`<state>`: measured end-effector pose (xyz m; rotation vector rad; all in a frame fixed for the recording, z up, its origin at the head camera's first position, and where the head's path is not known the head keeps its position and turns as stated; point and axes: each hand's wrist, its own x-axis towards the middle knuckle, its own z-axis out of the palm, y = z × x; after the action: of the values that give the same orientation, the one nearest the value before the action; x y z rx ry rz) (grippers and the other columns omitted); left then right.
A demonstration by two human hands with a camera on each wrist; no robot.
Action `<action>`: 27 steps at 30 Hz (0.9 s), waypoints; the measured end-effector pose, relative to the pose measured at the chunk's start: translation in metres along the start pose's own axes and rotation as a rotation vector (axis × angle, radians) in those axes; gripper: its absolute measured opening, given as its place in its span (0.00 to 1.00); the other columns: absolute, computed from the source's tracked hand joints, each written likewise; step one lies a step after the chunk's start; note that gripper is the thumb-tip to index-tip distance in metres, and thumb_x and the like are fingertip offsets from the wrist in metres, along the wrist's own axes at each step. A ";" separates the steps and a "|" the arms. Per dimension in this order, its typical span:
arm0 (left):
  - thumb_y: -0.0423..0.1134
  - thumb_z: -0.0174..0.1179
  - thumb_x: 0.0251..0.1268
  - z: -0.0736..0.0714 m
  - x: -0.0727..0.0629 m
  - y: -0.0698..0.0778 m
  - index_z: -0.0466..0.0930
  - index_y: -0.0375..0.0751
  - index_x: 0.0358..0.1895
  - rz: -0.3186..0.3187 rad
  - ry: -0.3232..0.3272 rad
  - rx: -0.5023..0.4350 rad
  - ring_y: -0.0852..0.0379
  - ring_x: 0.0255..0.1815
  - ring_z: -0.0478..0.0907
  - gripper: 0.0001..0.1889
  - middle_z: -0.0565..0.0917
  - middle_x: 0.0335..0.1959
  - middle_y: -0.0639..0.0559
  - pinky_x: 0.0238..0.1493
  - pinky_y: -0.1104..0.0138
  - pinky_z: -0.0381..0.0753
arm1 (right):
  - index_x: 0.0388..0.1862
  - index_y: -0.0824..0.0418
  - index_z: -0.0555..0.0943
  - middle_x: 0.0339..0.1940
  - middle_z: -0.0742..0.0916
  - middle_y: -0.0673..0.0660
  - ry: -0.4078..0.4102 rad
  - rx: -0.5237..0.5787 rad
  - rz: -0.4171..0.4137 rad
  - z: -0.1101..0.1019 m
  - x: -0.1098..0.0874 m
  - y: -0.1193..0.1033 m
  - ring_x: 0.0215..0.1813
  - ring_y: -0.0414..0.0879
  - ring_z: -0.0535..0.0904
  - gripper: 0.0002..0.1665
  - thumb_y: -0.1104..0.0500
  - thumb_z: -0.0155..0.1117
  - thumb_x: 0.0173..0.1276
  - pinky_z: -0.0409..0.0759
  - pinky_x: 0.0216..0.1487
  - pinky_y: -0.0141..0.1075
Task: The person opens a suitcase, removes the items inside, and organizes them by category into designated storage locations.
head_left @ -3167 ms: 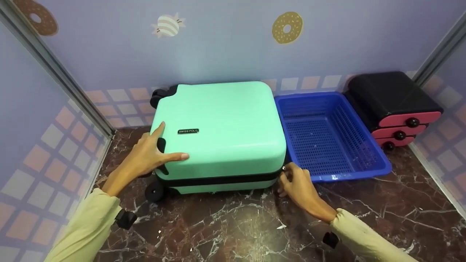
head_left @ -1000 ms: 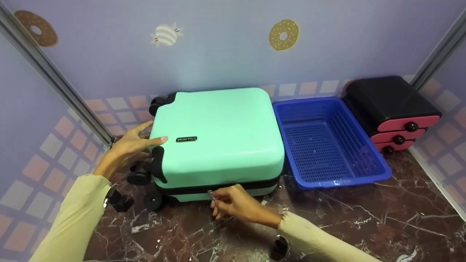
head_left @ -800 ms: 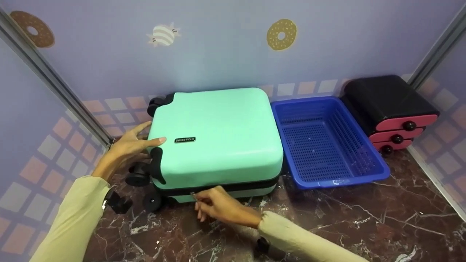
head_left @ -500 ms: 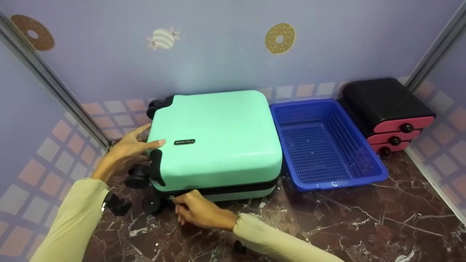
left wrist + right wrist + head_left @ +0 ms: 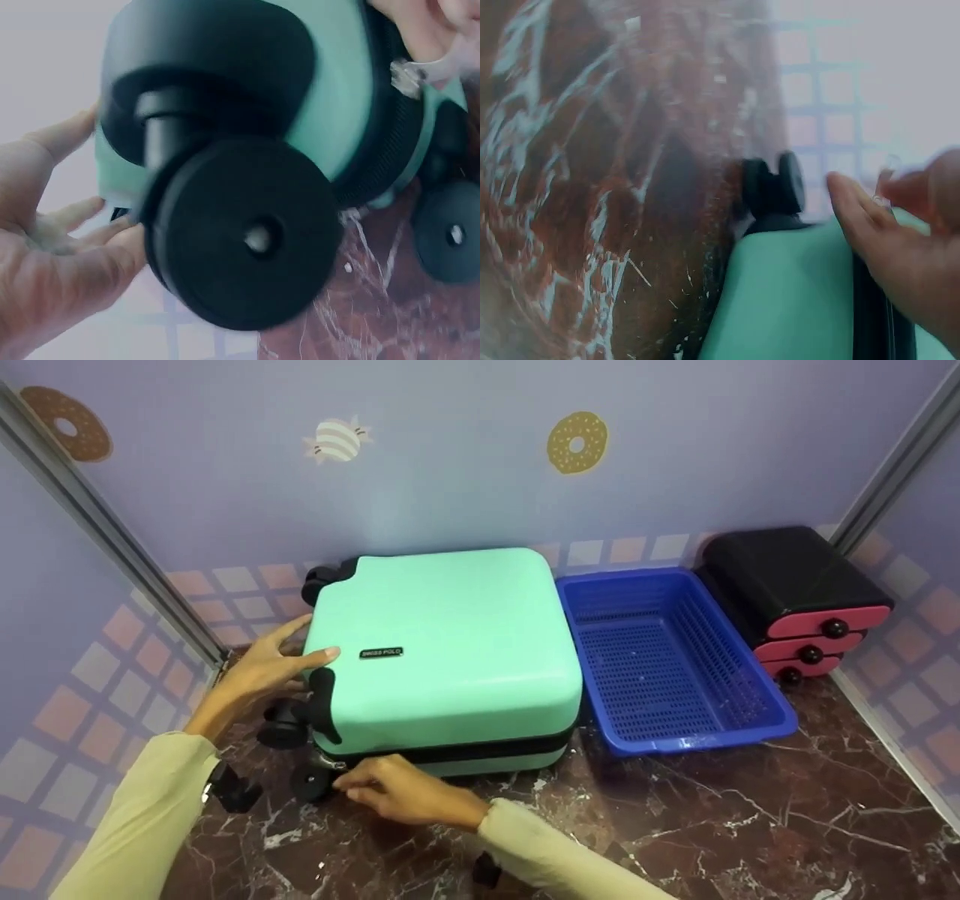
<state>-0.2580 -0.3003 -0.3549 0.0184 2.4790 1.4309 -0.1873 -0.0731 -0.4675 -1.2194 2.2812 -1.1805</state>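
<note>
A mint-green hard-shell suitcase (image 5: 450, 615) lies flat on the dark marbled floor, its black wheels toward the left. My left hand (image 5: 266, 664) rests on the wheel end, the thumb on the top shell and the fingers spread along the side. At the near left corner, my right hand (image 5: 409, 791) pinches the metal zipper pull (image 5: 334, 763) with thumb and index finger. The zipper slider (image 5: 407, 79) sits on the black zipper band (image 5: 390, 127) in the left wrist view. A large wheel (image 5: 247, 232) hides part of the suitcase there.
Right of the suitcase stands a blue perforated basket (image 5: 607, 727), close against it. Beyond that is a black drawer box (image 5: 795, 570) with pink fronts and round knobs. A patterned wall (image 5: 450, 450) rises behind, with side panels left and right.
My right hand has drawn the zipper pull from the right corner along the front to the near left corner. My left hand has shifted from the near corner further back along the wheel end.
</note>
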 end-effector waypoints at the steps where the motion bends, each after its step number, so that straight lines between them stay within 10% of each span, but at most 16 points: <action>1: 0.55 0.64 0.75 0.004 0.001 0.000 0.35 0.48 0.87 0.020 0.017 0.021 0.33 0.62 0.80 0.53 0.51 0.83 0.25 0.52 0.57 0.89 | 0.66 0.68 0.82 0.59 0.89 0.60 -0.005 -0.102 -0.040 -0.008 -0.008 0.001 0.57 0.41 0.87 0.19 0.63 0.57 0.82 0.81 0.59 0.22; 5: 0.59 0.58 0.78 0.021 -0.003 -0.008 0.42 0.41 0.87 0.061 0.096 0.124 0.42 0.51 0.84 0.49 0.62 0.78 0.26 0.53 0.54 0.88 | 0.63 0.67 0.82 0.64 0.86 0.60 0.109 -0.139 -0.051 -0.044 -0.056 -0.006 0.64 0.48 0.83 0.18 0.60 0.57 0.81 0.78 0.68 0.29; 9: 0.65 0.48 0.81 0.032 -0.017 -0.025 0.54 0.32 0.82 0.064 0.147 0.231 0.32 0.63 0.79 0.44 0.73 0.70 0.25 0.68 0.39 0.75 | 0.50 0.68 0.85 0.54 0.88 0.63 0.508 -0.314 -0.188 -0.097 -0.107 -0.007 0.58 0.55 0.84 0.09 0.66 0.64 0.74 0.84 0.65 0.40; 12: 0.63 0.45 0.83 0.037 -0.030 -0.039 0.68 0.32 0.72 0.102 0.214 0.233 0.35 0.62 0.79 0.36 0.83 0.61 0.30 0.68 0.39 0.73 | 0.52 0.69 0.83 0.55 0.85 0.66 0.745 -0.448 -0.086 -0.139 -0.129 0.001 0.55 0.59 0.83 0.18 0.61 0.74 0.67 0.85 0.61 0.51; 17: 0.54 0.49 0.85 0.047 -0.055 -0.045 0.78 0.40 0.51 0.175 0.243 0.214 0.57 0.27 0.75 0.20 0.82 0.33 0.47 0.37 0.62 0.80 | 0.72 0.65 0.76 0.71 0.76 0.72 0.680 -0.328 0.274 -0.181 -0.135 0.021 0.70 0.69 0.74 0.42 0.49 0.79 0.63 0.74 0.71 0.62; 21: 0.45 0.48 0.87 0.069 -0.081 -0.035 0.74 0.41 0.41 0.169 0.165 0.211 0.64 0.16 0.61 0.14 0.70 0.21 0.54 0.17 0.73 0.67 | 0.73 0.66 0.77 0.75 0.74 0.74 0.663 -0.235 0.289 -0.191 -0.130 0.035 0.78 0.69 0.67 0.39 0.51 0.76 0.67 0.67 0.78 0.60; 27: 0.41 0.51 0.85 0.094 -0.118 -0.015 0.72 0.45 0.37 0.235 0.019 0.293 0.67 0.15 0.63 0.11 0.68 0.19 0.58 0.16 0.74 0.70 | 0.72 0.63 0.78 0.74 0.78 0.66 0.745 -0.109 0.297 -0.203 -0.120 0.050 0.79 0.60 0.69 0.35 0.52 0.75 0.69 0.69 0.79 0.52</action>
<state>-0.1193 -0.2453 -0.3843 0.3665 2.7538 1.1372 -0.2618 0.1443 -0.3948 -0.4564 2.9388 -1.5857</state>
